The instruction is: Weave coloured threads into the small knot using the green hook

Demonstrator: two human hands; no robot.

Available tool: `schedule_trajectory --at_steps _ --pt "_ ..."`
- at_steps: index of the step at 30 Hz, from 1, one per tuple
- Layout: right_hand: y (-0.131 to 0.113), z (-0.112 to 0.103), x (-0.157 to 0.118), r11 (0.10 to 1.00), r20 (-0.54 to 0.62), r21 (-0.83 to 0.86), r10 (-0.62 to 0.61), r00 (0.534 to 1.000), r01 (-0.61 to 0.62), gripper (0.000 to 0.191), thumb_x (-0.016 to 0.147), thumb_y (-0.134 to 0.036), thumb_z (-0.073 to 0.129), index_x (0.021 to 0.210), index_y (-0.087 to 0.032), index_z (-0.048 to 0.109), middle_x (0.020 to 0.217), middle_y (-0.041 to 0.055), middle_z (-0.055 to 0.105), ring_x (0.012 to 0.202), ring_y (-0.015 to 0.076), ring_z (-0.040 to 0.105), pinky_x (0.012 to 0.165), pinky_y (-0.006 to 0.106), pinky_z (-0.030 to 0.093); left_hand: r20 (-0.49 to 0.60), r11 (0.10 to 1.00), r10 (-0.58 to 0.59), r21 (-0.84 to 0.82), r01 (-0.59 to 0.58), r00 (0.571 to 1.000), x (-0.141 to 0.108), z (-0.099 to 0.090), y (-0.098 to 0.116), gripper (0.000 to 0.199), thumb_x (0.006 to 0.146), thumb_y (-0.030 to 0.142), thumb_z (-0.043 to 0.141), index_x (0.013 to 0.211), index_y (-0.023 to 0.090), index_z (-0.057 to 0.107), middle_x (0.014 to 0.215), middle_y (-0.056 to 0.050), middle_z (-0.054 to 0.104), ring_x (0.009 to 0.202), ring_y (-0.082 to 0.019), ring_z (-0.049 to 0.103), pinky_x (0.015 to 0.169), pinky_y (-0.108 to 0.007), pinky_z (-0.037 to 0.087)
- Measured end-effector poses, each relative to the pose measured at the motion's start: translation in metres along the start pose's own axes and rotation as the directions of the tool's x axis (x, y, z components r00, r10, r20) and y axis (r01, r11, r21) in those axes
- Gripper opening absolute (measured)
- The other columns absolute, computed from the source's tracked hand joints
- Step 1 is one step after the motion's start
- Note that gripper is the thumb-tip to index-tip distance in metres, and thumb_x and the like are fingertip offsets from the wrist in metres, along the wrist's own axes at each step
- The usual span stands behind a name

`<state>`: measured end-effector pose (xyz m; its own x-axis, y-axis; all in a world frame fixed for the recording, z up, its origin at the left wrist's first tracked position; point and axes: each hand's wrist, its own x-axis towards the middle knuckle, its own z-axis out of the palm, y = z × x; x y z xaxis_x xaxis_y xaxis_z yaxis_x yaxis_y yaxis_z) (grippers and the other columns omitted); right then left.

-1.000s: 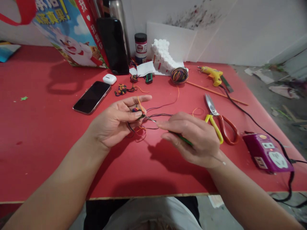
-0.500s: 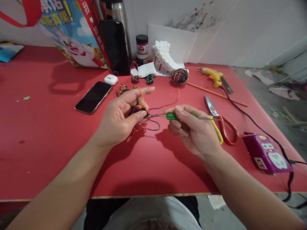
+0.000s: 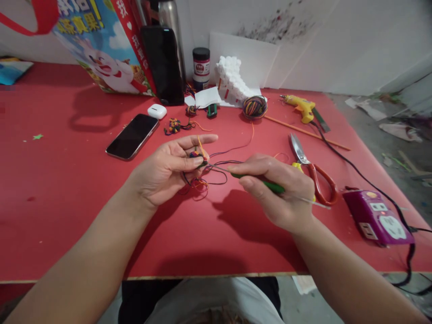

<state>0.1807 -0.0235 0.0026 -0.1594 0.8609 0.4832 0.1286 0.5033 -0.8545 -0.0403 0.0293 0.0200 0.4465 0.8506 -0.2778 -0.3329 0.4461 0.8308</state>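
Observation:
Between the thumb and fingers of my left hand (image 3: 165, 168) is a small multicoloured crochet piece (image 3: 196, 155), mostly covered by the fingers. An orange strand of yarn (image 3: 201, 146) runs up over my raised index finger. My right hand (image 3: 278, 189) grips the green handle of a crochet hook (image 3: 272, 186), whose thin metal tip reaches the crochet piece at my left thumb. Loose dark and orange yarn loops (image 3: 200, 185) hang below the piece. One strand leads back to a multicoloured yarn ball (image 3: 254, 108).
A phone (image 3: 132, 136) and a white earbud case (image 3: 157, 111) lie left of a small crocheted bit (image 3: 173, 126). Scissors (image 3: 312, 168), a yellow glue gun (image 3: 300, 107), an orange stick (image 3: 310, 134) and a purple power socket (image 3: 378, 217) are on the right. A bag (image 3: 108, 54) stands behind.
My right hand has turned palm-down and lowered, tilting the hook so its tip points up-left. My left hand has dipped and rotated slightly, with the yarn loops showing more below it.

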Motion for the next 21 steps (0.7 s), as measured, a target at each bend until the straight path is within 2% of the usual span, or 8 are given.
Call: schedule_trajectory --at_steps 2,5,8,11,14,17,21 --pt "0.002 0.001 0.001 0.964 -0.036 0.184 0.204 0.978 -0.194 0.012 0.096 -0.035 0.079 0.097 -0.024 0.085 0.069 0.0007 0.068 0.055 0.0117 0.052 0.051 0.028 0.04 0.032 0.999 0.03 0.012 -0.03 0.999 0.0 -0.001 -0.001 0.042 0.072 0.003 0.085 0.112 0.015 0.084 0.074 -0.001 0.072 0.061 -0.009 0.064 0.059 -0.017 0.055" --pt "0.003 0.002 0.006 0.764 0.048 0.493 0.454 0.89 -0.417 0.025 0.09 -0.045 0.085 0.088 -0.02 0.084 0.056 -0.0042 0.054 0.047 0.0073 0.038 0.045 0.024 0.026 0.08 0.996 0.072 0.038 -0.075 0.994 -0.001 -0.001 -0.002 0.045 0.074 0.005 0.086 0.117 0.015 0.084 0.077 0.0 0.071 0.065 -0.011 0.066 0.07 -0.024 0.064" --pt "0.003 0.003 0.012 0.592 0.162 0.62 0.546 0.822 -0.516 0.026 0.082 -0.042 0.091 0.082 -0.017 0.083 0.054 -0.0064 0.05 0.043 0.0032 0.029 0.045 0.022 0.021 0.135 0.998 0.062 0.019 -0.065 0.989 -0.001 -0.002 -0.004 0.047 0.076 0.007 0.086 0.122 0.015 0.083 0.078 0.0 0.071 0.063 -0.01 0.065 0.075 -0.029 0.068" --pt "0.004 0.004 0.015 0.498 0.227 0.678 0.558 0.798 -0.541 0.025 0.08 -0.04 0.092 0.083 -0.017 0.084 0.054 -0.0071 0.051 0.042 0.0013 0.028 0.046 0.022 0.025 0.144 0.998 0.052 -0.046 -0.046 0.988 -0.001 0.0 -0.007 0.046 0.076 0.006 0.086 0.121 0.015 0.083 0.079 -0.001 0.073 0.064 -0.009 0.066 0.075 -0.024 0.066" --pt "0.005 0.007 0.014 0.479 0.198 0.717 0.557 0.807 -0.507 0.025 0.079 -0.041 0.094 0.085 -0.018 0.084 0.056 -0.0071 0.054 0.042 0.001 0.031 0.048 0.022 0.03 0.107 0.99 0.067 -0.135 -0.052 0.992 0.0 0.005 -0.011 0.045 0.076 0.004 0.087 0.119 0.015 0.084 0.079 -0.001 0.073 0.067 -0.008 0.067 0.07 -0.016 0.06" --pt "0.006 0.01 0.013 0.534 0.099 0.721 0.551 0.828 -0.442 0.026 0.079 -0.043 0.095 0.085 -0.02 0.084 0.058 -0.006 0.057 0.045 0.0024 0.037 0.049 0.022 0.031 0.046 0.98 0.1 -0.176 -0.09 0.994 0.001 0.011 -0.016 0.045 0.075 0.003 0.089 0.117 0.015 0.083 0.081 -0.002 0.074 0.074 -0.009 0.07 0.068 -0.014 0.057" --pt "0.006 0.014 0.011 0.593 0.017 0.706 0.532 0.846 -0.387 0.024 0.081 -0.044 0.093 0.087 -0.021 0.085 0.059 -0.0051 0.059 0.046 0.0039 0.04 0.049 0.023 0.032 -0.015 0.975 0.15 -0.161 -0.15 0.989 0.003 0.015 -0.022 0.046 0.074 0.003 0.09 0.118 0.016 0.083 0.078 0.0 0.072 0.065 -0.006 0.063 0.061 -0.013 0.051"
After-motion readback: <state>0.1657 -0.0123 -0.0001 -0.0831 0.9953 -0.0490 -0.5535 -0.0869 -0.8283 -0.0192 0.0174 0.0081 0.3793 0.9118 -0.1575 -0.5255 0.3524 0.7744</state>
